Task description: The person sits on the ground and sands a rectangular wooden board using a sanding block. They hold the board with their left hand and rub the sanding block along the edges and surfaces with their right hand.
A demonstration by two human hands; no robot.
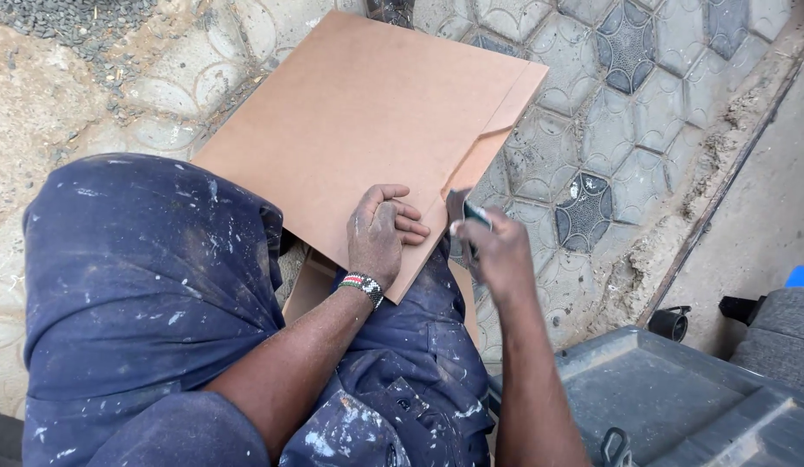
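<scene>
Head view: a brown fibreboard panel [358,121] fills the centre and upper middle of the frame, resting on the person's lap, with its far end reaching out over the patterned paving blocks [627,104]. A second, narrower board [493,143] shows beneath it along the right edge. The left hand [380,233] lies palm down just below centre, fingers loosely curled on the panel near its right edge, pressing rather than gripping; a beaded bracelet [362,285] circles the wrist. The right hand [497,251], just right of centre, is closed around a folded piece of sandpaper [467,212], dark with a greenish face, held against the panel's near right edge. Paint-spattered blue overalls [142,285] cover the lower left. A grey plastic case [670,398] sits at lower right.

To sand this edge well, I judge, the left hand should bear down firmly so the panel cannot rock on the knee, while the abrasive stays flat to the edge with even, light strokes along its length.
</scene>
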